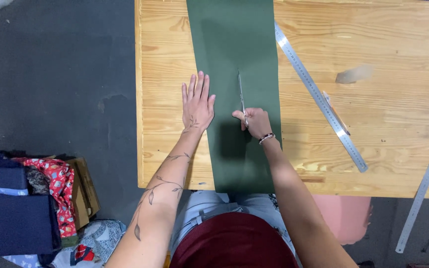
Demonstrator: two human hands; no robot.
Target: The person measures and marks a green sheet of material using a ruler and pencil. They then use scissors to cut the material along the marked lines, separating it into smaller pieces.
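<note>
A long strip of dark green fabric (234, 44) lies along the wooden table (388, 99) and hangs over its near edge. My left hand (197, 104) rests flat with fingers spread on the fabric's left edge. My right hand (255, 122) grips a pair of scissors (241, 94), whose thin blades point away from me along the middle of the fabric.
A long steel ruler (319, 97) lies diagonally right of the fabric, with a pencil (336, 113) beside it. A second steel ruler (425, 183) juts over the table's right front edge. Folded cloths and a cardboard box (83, 191) sit on the dark floor at left.
</note>
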